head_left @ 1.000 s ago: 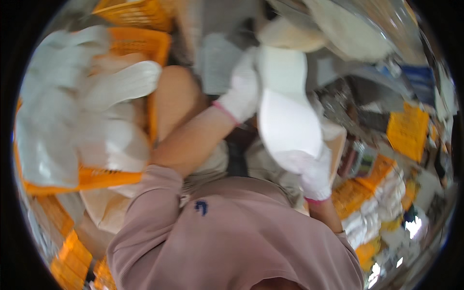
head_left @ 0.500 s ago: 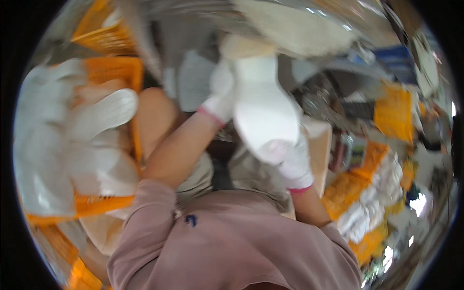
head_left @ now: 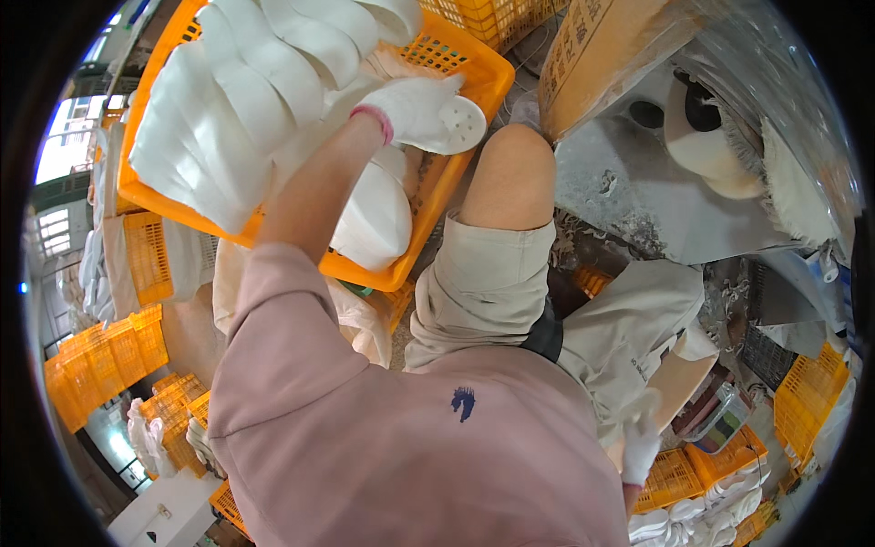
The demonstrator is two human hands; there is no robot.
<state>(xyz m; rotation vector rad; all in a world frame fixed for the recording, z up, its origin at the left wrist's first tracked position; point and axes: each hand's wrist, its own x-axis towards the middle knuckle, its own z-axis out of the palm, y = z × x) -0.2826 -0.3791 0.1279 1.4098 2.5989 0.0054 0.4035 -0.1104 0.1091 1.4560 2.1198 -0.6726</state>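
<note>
My left hand point(head_left: 406, 108), in a white knit glove with a pink cuff, is over the orange crate point(head_left: 474, 77) at upper left. It grips a white shoe sole point(head_left: 462, 126); the rounded end with small holes sticks out past the fingers. Rows of white soles point(head_left: 241, 82) stand packed in that crate, and one broad white sole point(head_left: 375, 219) lies near its close edge. Low at the right, beside my hip, is my right hand point(head_left: 642, 448), also gloved. Its fingers are smeared and partly hidden, so their grip does not show.
A grey machine housing point(head_left: 620, 182) with a pale round fluffy wheel point(head_left: 720, 150) stands at upper right under clear plastic sheeting. A cardboard box point(head_left: 602, 55) leans beside it. Orange crates point(head_left: 670, 479) with white pieces sit at lower right, and more stacked crates point(head_left: 109, 360) at far left.
Both hands held one white sole in front of me near the wheel; they have parted. My left hand has moved left to the crate, my right down beside my hip. My view has turned left.
</note>
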